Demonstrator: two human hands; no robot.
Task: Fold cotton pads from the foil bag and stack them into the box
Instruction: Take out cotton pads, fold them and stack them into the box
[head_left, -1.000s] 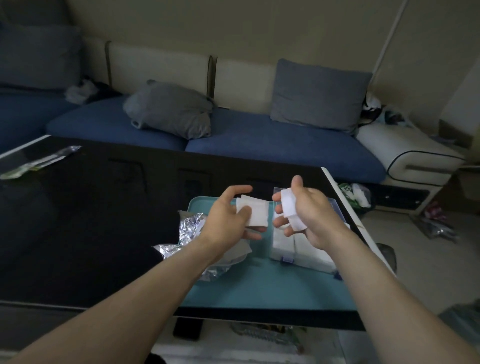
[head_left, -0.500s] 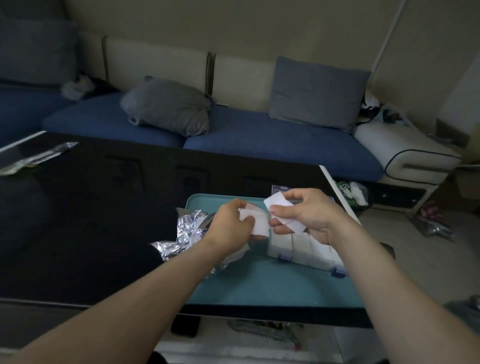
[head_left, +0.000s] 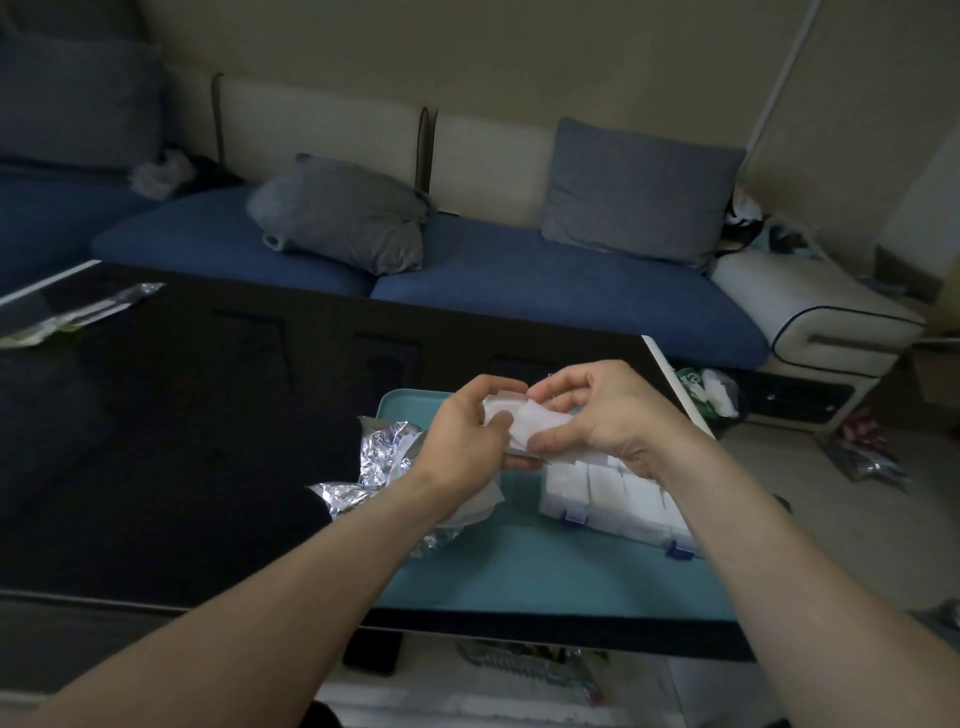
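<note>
A white cotton pad is held in the air between both hands, just above the far end of the teal tray. The left hand has its fingers curled round the pad's left edge; the right hand pinches the right part between thumb and fingers, so the pad is bent in the middle. How many pads are in the grip cannot be told.

Just below the right hand, on the tray's right side, sits the clear box with small blue clasps, its compartments packed with white pads standing in rows. On the tray's left edge, under the left wrist, lies the crumpled foil bag, partly spilling onto the black glossy table. No writing on the bag or box can be read.

At the table's far left corner lies a clear wrapper with a green end; its print is too small to read. Beyond the table stands a blue sofa with two grey cushions.
</note>
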